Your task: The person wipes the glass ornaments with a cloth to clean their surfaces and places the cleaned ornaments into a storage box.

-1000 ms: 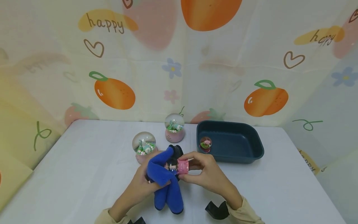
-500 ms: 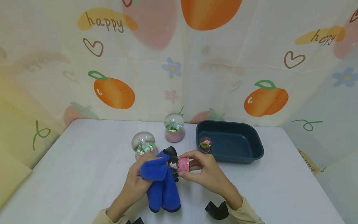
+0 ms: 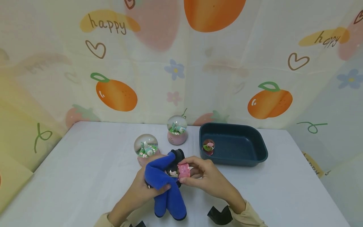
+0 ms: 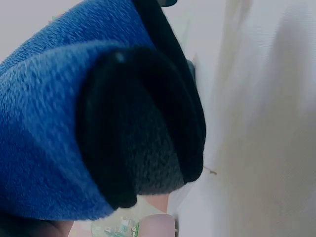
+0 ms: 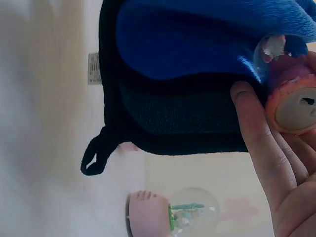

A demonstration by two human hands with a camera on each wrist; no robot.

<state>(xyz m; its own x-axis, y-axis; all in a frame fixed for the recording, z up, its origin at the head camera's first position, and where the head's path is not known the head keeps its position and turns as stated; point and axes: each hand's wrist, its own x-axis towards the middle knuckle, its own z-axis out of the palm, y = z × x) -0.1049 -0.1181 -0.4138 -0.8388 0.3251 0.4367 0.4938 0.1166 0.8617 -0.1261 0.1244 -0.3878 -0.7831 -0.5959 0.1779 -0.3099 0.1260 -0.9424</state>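
My left hand (image 3: pixel 140 186) grips a folded blue cloth (image 3: pixel 158 175) with black edging, wrapped about the glass ball of a small snow globe. The globe lies on its side, its pink base (image 3: pixel 184 171) pinched between the thumb and fingers of my right hand (image 3: pixel 210 178). In the right wrist view the underside of the base (image 5: pixel 297 106) faces the camera, and part of the glass shows against the blue fabric. Folds of cloth (image 4: pixel 44 123) fill much of the left wrist view and hide most of the left hand there. The cloth's lower ends hang over the white table.
Two larger snow globes on pink bases stand behind the hands, one (image 3: pixel 146 150) near the left hand and one (image 3: pixel 177 132) farther back. A dark blue tray (image 3: pixel 241 161) at the back right holds another small snow globe (image 3: pixel 208 146). A black angular piece (image 3: pixel 220 216) shows by the right wrist.
The left hand drew the cloth left, baring more of the glass, then brought it back right over the ball. The pink base has shifted slightly left and down and turned a little.
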